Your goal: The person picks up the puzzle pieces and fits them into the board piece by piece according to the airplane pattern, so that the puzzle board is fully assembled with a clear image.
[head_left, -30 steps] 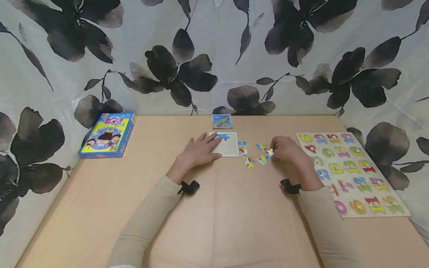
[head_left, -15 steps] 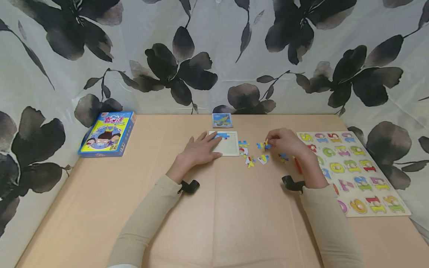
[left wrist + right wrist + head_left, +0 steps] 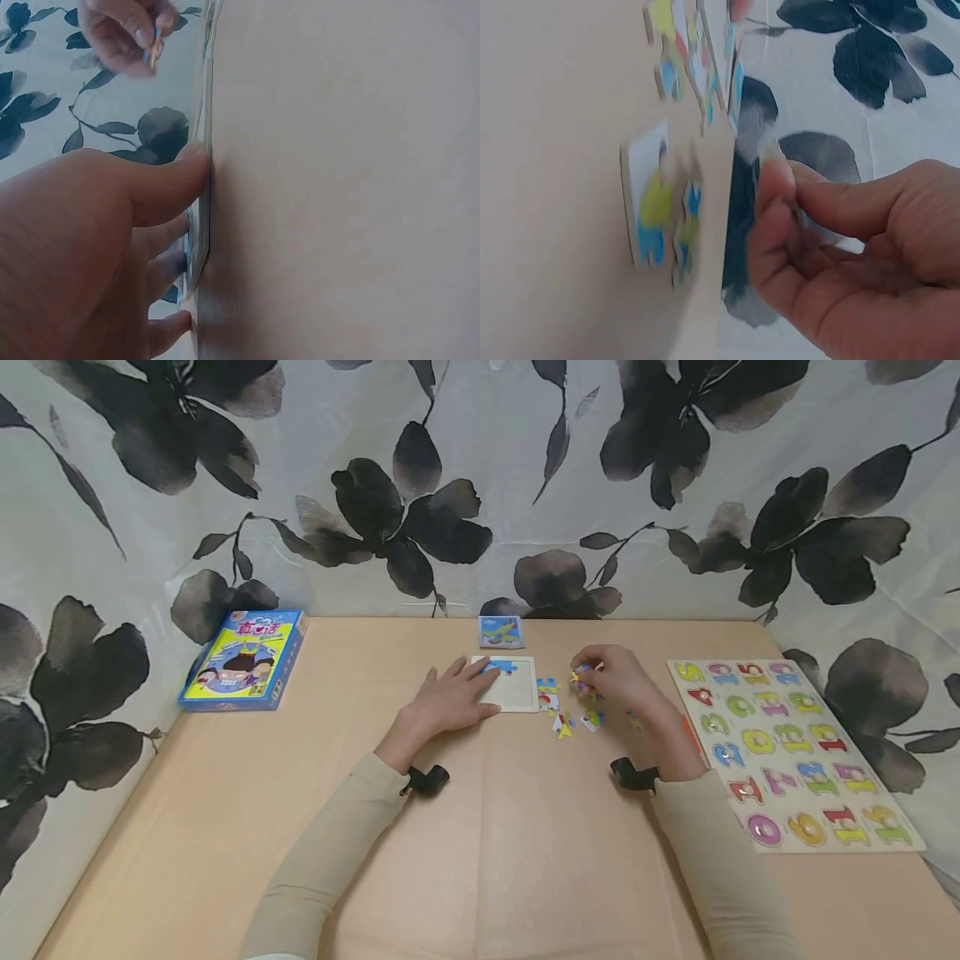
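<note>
My left hand (image 3: 450, 700) rests with spread fingers on the left side of a small white puzzle tray (image 3: 517, 697); in the left wrist view its thumb (image 3: 169, 184) lies against the tray's edge. A blue puzzle piece (image 3: 507, 667) sits at the top of the tray. My right hand (image 3: 621, 677), raised a little over the table to the tray's right, pinches a small colourful puzzle piece (image 3: 156, 49) between thumb and fingertips. Several loose puzzle pieces (image 3: 549, 700) lie between the tray and the right hand, some of them hidden by it.
Behind the tray lies a small picture card (image 3: 501, 632) with a blue ground. A blue and yellow box (image 3: 242, 664) stands at the back left. On the right, a white board of colourful numbers (image 3: 797, 793) lies partly beside the right forearm. Floral cloth (image 3: 525, 510) hangs behind.
My right hand has gone left over the loose pieces, closer to the tray, and has lifted a puzzle piece. My left hand has stayed on the tray.
</note>
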Tool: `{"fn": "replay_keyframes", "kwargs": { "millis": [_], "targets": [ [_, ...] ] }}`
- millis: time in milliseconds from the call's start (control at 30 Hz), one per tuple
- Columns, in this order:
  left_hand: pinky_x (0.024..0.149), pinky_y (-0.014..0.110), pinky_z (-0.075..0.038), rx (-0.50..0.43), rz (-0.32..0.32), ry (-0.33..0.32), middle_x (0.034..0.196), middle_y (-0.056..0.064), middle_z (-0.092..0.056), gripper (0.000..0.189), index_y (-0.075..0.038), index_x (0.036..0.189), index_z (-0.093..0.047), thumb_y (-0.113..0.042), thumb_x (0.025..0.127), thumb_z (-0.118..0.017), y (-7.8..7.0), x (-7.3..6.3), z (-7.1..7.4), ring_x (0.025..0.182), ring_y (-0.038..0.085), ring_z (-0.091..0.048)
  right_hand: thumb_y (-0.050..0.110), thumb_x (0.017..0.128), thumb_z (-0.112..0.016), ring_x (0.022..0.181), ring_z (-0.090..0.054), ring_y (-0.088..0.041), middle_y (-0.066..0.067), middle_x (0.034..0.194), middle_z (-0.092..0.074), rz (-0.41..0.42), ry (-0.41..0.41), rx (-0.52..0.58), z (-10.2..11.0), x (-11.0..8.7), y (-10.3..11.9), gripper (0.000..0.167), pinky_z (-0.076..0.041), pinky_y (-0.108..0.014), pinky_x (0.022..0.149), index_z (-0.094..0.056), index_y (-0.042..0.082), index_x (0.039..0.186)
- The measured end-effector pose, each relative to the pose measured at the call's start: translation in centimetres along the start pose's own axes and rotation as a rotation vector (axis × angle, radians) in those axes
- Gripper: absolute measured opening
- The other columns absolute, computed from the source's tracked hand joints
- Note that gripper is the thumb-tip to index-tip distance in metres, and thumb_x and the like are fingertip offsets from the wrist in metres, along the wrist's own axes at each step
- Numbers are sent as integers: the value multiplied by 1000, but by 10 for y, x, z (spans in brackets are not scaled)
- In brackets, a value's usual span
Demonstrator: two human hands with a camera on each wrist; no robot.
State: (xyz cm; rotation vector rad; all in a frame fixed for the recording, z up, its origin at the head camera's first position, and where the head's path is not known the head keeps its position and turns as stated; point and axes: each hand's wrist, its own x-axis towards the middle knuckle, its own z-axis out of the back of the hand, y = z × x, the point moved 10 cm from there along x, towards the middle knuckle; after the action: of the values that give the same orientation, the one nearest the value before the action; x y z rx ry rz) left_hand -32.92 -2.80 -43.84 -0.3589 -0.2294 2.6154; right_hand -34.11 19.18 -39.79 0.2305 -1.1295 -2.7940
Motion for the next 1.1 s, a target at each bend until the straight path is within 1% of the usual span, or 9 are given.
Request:
{"fn": "replay_keyframes", "kwargs": {
  "millis": [100,200,300,367,500,667,900,1000,1100],
  "targets": [
    [119,70,-13,9,5,1,169,-6,-11,69,-31,159,-21,-58,100,-43,-1,0,0,157,31,-9,3,94,-63,84,-63,-32,-18,100,-65,23,-37,28,-4,5,8,27,-46,-25,64,-61,0,121],
    [119,69,-12,3,7,3,169,-7,-12,69,-32,159,-22,-58,100,-44,-2,1,0,157,31,-9,5,93,-65,84,-64,-32,-17,96,-66,40,-70,68,-9,10,14,22,-46,-25,66,-63,0,114],
    [119,69,-11,8,10,8,169,-7,-11,69,-32,159,-21,-58,100,-43,-1,1,-1,157,30,-8,6,94,-63,87,-55,-27,-14,96,-62,53,-67,82,-18,15,19,14,-46,-26,69,-69,3,107],
    [119,69,-12,16,15,9,169,-7,-11,69,-32,159,-21,-58,100,-43,0,1,-1,157,30,-8,7,96,-61,89,-50,-24,-13,99,-62,63,-56,88,-24,19,22,15,-45,-28,70,-72,4,106],
    [119,69,-12,22,16,8,169,-7,-10,68,-32,159,-20,-59,100,-42,2,1,0,157,30,-8,10,98,-59,86,-56,-25,-13,102,-67,70,-66,113,-34,28,27,18,-46,-28,70,-74,6,108],
    [119,70,-12,8,16,16,169,-7,-11,69,-32,159,-21,-59,100,-42,3,1,-1,157,30,-8,12,97,-62,83,-67,-29,-15,95,-68,30,-90,159,-43,37,29,17,-49,-26,70,-71,4,109],
    [119,69,-11,17,18,8,169,-9,-10,69,-34,159,-19,-61,100,-41,4,3,-5,157,29,-8,11,93,-67,77,-63,-26,-12,87,-60,-79,-132,272,-54,48,23,12,-47,-27,62,-68,3,102],
    [119,69,-11,16,14,8,169,-9,-10,69,-34,159,-19,-60,100,-41,3,3,-5,157,28,-7,12,92,-68,74,-62,-22,-11,90,-62,-115,-123,225,-59,55,20,12,-49,-25,61,-69,3,100],
    [120,68,-10,16,17,12,169,-10,-9,69,-34,159,-18,-61,100,-40,3,3,-5,157,28,-6,13,91,-69,73,-60,-19,-11,90,-63,-128,-133,161,-60,59,21,11,-47,-24,59,-69,4,98]
  ]
}}
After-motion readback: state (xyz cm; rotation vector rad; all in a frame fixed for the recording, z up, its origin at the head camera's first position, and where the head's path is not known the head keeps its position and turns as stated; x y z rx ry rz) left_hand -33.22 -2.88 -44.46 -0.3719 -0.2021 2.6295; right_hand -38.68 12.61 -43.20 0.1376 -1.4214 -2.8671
